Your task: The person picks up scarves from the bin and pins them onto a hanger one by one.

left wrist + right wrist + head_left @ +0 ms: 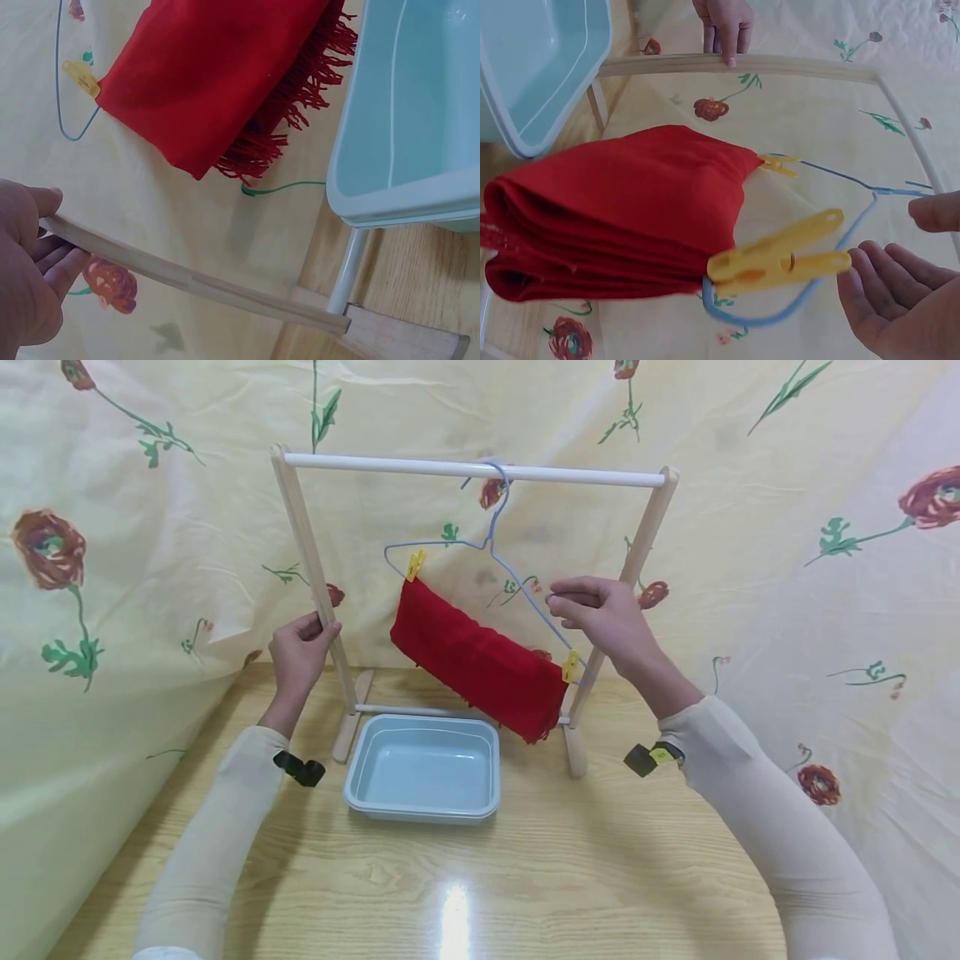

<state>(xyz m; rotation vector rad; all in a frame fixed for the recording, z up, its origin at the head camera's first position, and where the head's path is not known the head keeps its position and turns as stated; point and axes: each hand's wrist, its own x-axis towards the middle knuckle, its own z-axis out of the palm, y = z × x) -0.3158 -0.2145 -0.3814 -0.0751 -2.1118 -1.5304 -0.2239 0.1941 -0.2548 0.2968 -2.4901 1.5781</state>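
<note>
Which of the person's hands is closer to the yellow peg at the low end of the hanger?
The right hand, open just above that yellow peg. The left hand grips the rack's far post, across the red cloth.

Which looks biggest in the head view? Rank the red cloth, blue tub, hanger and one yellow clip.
1. Blue tub and red cloth: too alike to rank, and the tub lies nearer the camera.
2. Hanger, a thin wire outline.
3. Yellow clip, smallest.
</note>
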